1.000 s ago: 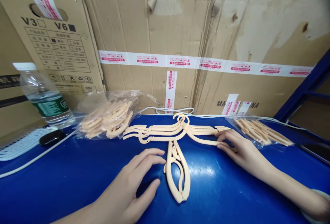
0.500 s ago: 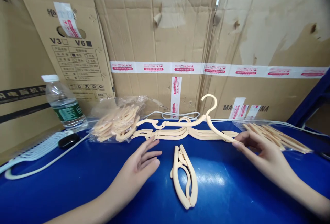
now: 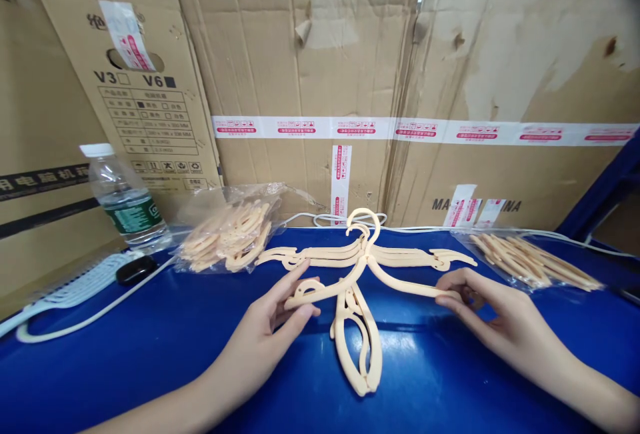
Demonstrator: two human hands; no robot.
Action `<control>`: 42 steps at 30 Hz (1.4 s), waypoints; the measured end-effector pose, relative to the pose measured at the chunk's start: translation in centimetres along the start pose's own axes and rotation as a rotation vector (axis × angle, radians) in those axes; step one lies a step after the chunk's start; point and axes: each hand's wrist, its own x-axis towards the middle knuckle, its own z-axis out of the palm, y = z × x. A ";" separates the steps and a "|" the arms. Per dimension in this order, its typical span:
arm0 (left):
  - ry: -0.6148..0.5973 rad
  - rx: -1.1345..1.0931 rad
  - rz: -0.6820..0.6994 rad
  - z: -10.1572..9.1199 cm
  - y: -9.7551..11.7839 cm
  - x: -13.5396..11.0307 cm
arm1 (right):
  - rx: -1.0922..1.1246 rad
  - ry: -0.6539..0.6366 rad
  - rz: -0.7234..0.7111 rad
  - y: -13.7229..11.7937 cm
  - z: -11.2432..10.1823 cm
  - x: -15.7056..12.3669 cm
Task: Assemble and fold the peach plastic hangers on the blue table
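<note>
A cream plastic hanger [image 3: 367, 264] is held open above the blue tabletop [image 3: 150, 367], hook pointing away from me. My left hand [image 3: 273, 324] pinches the tip of its left arm. My right hand [image 3: 493, 311] grips the tip of its right arm. Under its middle lies a folded cream hanger [image 3: 357, 341] flat on the table. Behind it, a few more opened hangers [image 3: 400, 255] lie stacked.
Two clear bags of folded hangers sit at the back: one at the left [image 3: 227, 231], one at the right [image 3: 533, 261]. A water bottle [image 3: 123, 197], a black object [image 3: 135, 269], white cables [image 3: 75, 324] and a white comb-like piece [image 3: 70, 287] are at the left. Cardboard boxes [image 3: 350, 81] stand behind.
The hanger, raised by my right hand half a second ago, has come down and nearer to me. My left hand has closed on its left end. Earlier both hands lay on the table.
</note>
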 end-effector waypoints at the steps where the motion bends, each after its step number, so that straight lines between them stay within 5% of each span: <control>1: 0.012 -0.004 -0.006 0.0 0.1 0.1 | -0.006 -0.018 -0.030 -0.1 0.0 0.0; 8: 0.084 -0.116 -0.027 -0.2 0.6 0.4 | -0.263 -0.024 -0.238 0.5 -0.3 0.2; 14: 0.101 -0.151 -0.008 -0.4 -0.2 0.4 | -0.568 0.139 -0.298 0.4 -0.9 -0.3; 19: 0.084 -0.158 -0.003 -0.4 -0.6 0.5 | -0.585 0.161 -0.261 -0.1 -1.2 -0.4; 28: 0.090 -0.206 -0.026 -0.5 0.3 0.3 | -0.188 0.235 -0.094 -0.9 -0.6 0.3; 35: 0.099 -0.357 -0.082 0.2 0.6 0.0 | 0.347 0.035 0.300 -0.5 -0.2 0.4; 42: 0.148 -0.438 -0.141 0.7 0.8 0.0 | 0.586 0.054 0.447 -1.2 -0.1 0.8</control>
